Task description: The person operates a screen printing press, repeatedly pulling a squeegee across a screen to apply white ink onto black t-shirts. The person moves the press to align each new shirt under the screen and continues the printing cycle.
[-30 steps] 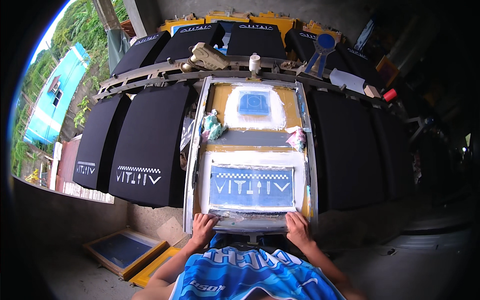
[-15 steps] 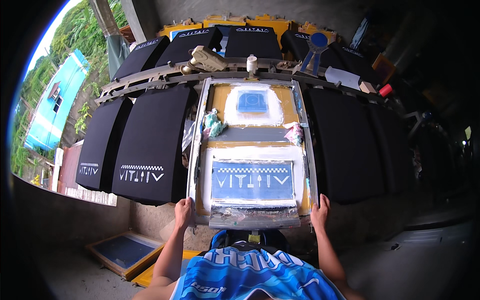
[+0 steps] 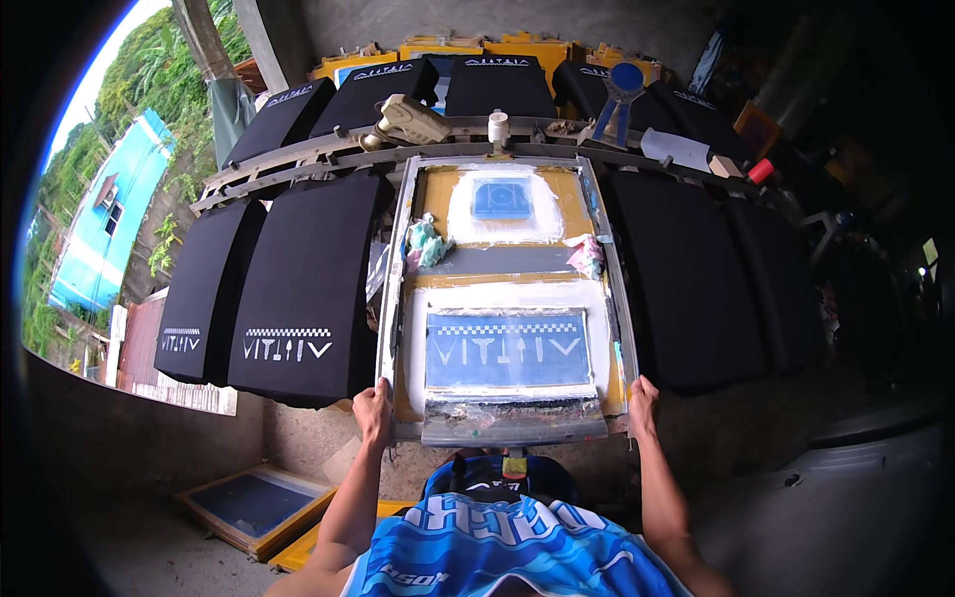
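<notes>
Both my hands grip the near ends of a screen printing frame [image 3: 391, 328], one at each side rail. My left hand [image 3: 374, 410] is closed around the left rail with its thumb on top. On the right rail, my right hand [image 3: 644, 403] is closed the same way. Inside the frame, a blue stencil [image 3: 509, 370] with a checkered band and tool shapes is bordered by white ink. A wide squeegee [image 3: 512, 430] lies across the near end. Farther up are a smaller blue stencil [image 3: 500, 199] and two crumpled rags [image 3: 428, 246]. What lies under the frame is hidden.
Black shirts on boards flank the frame, printed on the left [image 3: 303, 259] and plain on the right [image 3: 686, 279]. Behind, a metal rail carries a heat gun [image 3: 413, 121], a white bottle [image 3: 498, 126] and a blue round-headed tool [image 3: 625, 95]. Spare screens [image 3: 249, 502] lie low on the left.
The frame's near end and both hands have shifted slightly up in the view, and the frame's near end appears a little raised. Both hands keep their grip. The squeegee stays on the frame.
</notes>
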Tool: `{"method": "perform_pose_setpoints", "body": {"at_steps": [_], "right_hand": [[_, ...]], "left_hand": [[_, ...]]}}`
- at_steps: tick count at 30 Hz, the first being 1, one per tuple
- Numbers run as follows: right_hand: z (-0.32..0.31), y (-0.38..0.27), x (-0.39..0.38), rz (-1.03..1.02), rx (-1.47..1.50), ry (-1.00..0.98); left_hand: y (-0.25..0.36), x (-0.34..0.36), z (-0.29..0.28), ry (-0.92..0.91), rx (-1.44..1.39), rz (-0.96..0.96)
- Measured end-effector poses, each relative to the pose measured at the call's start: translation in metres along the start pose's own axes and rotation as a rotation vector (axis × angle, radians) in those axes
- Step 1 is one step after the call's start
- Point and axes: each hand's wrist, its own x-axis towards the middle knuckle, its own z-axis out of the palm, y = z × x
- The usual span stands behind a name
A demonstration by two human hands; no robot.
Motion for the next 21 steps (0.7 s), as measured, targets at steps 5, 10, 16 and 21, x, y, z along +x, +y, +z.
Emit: {"method": "perform_pose_setpoints", "body": {"at_steps": [5, 10, 16, 21], "right_hand": [[0.0, 0.009, 0.0, 0.072, 0.157, -0.001], [-0.005, 0.005, -0.024, 0.086, 0.31, 0.082], [-0.009, 0.018, -0.028, 0.056, 0.329, 0.095], [-0.006, 0.032, -0.039, -0.066, 0.312, 0.299]], "left_hand": [[-0.002, -0.001, -0.005, -0.006, -0.107, -0.004], [-0.001, -0.004, -0.019, 0.008, -0.173, 0.0], [0.012, -0.01, -0.021, -0.011, -0.25, 0.057], [0.01, -0.011, -0.012, -0.01, -0.372, 0.095]]}}
